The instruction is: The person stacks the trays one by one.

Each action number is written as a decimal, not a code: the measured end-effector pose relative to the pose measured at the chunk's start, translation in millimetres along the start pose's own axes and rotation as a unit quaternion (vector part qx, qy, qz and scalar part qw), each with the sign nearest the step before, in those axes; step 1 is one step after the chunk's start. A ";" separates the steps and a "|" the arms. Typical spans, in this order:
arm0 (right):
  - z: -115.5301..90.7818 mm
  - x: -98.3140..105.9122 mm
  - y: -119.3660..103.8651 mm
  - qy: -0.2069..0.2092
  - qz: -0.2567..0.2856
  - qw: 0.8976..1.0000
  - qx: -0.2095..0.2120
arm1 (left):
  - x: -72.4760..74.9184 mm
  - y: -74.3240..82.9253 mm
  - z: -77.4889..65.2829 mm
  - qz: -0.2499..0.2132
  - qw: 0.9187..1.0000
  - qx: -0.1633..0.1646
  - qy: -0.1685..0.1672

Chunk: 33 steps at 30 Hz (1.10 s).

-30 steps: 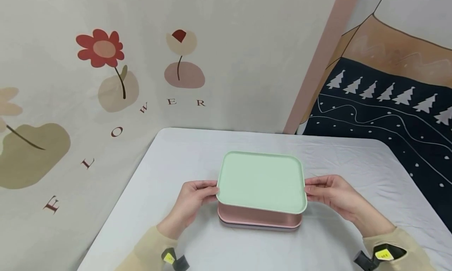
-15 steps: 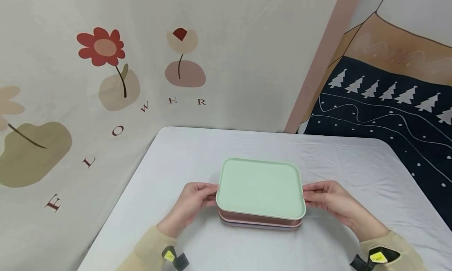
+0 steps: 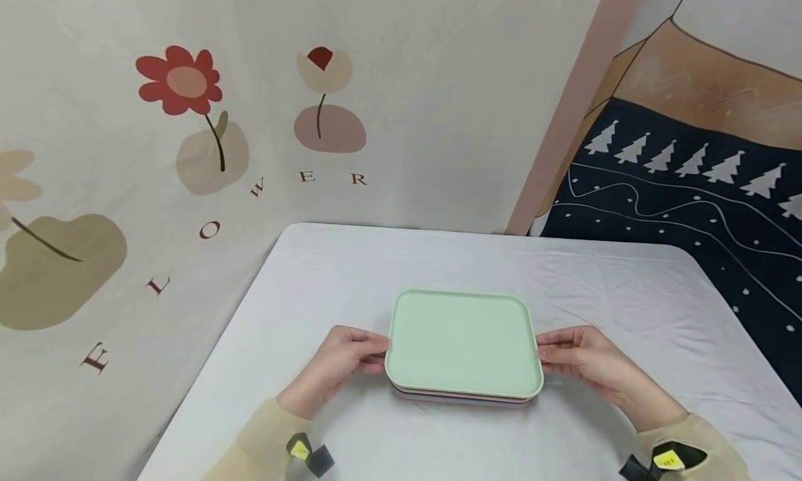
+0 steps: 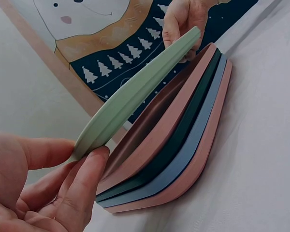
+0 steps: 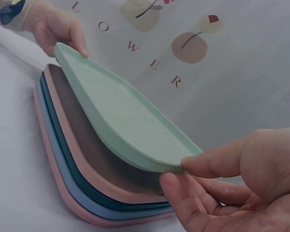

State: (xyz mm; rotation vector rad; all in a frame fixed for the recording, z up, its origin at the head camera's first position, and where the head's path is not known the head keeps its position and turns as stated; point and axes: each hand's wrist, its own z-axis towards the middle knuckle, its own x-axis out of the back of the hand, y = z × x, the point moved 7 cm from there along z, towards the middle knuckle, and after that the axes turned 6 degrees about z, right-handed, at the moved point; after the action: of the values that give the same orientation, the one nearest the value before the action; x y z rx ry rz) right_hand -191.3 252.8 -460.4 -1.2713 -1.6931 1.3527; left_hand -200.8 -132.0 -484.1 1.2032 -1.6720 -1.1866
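A light green rectangular tray (image 3: 464,342) is held level by its two short sides. My left hand (image 3: 351,356) pinches its left rim between thumb and fingers; my right hand (image 3: 579,356) does the same at the right rim. Just under it lies a stack of trays (image 4: 183,140), seen in both wrist views: a pink tray (image 5: 101,179) on top, then a dark green tray (image 5: 94,195), a blue tray (image 4: 198,121) and another pink tray (image 4: 203,159). In the wrist views a gap shows between the green tray and the stack, and the green tray hides most of the stack from the head.
The stack stands on a table with a white cloth (image 3: 351,272). Behind and to the left hangs a pale cloth with printed flowers (image 3: 426,119); at the right hangs a dark one with white trees (image 3: 664,195). Bands with small devices (image 3: 310,453) sit on the sleeves.
Both hands have lowered the green tray toward the stack. The pink tray's inside, seen from the head earlier, is now covered, and only thin edges show below the green one.
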 end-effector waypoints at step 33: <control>1.9 1.9 11.2 0.012 -0.013 1.000 -0.001 | 0.1 -3.7 5.8 0.053 0.999 -0.003 0.002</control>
State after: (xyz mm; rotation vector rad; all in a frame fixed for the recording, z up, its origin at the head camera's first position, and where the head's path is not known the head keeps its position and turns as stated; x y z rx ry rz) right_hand -190.3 254.0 -471.7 -1.2562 -1.6898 1.3163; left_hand -205.2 -131.1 -489.4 1.0980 -1.7060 -1.1218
